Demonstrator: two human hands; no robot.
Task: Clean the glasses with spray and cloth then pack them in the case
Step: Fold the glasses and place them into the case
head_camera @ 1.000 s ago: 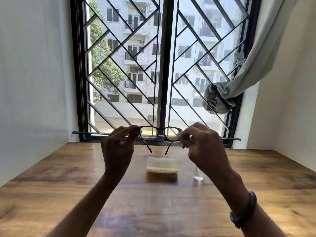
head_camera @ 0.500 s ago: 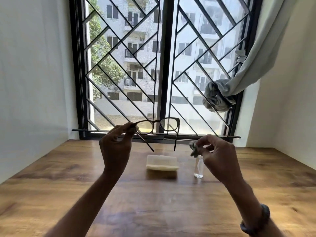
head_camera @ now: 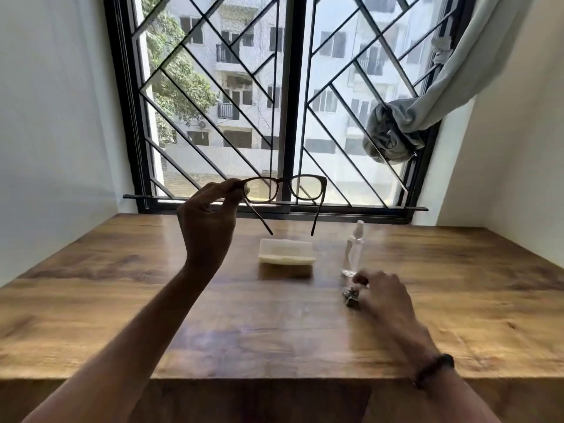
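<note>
My left hand [head_camera: 209,221] pinches the left corner of the dark-framed glasses [head_camera: 285,190] and holds them up in front of the window, temples unfolded and pointing toward me. Down on the wooden table [head_camera: 122,288], my right hand [head_camera: 386,296] holds a small crumpled grey cloth [head_camera: 351,297] at its fingertips, touching the tabletop. A clear spray bottle [head_camera: 354,248] stands upright just behind that hand. The pale yellowish case [head_camera: 286,251] lies shut on the table, below the glasses.
A barred window [head_camera: 290,102] spans the far end of the table. A knotted grey curtain [head_camera: 393,132] hangs at the right. White walls close in on both sides. The table's front edge [head_camera: 274,378] is near me.
My right hand let go of the glasses and dropped with the cloth to the table near the spray bottle. My left hand kept the glasses and lifted them higher.
</note>
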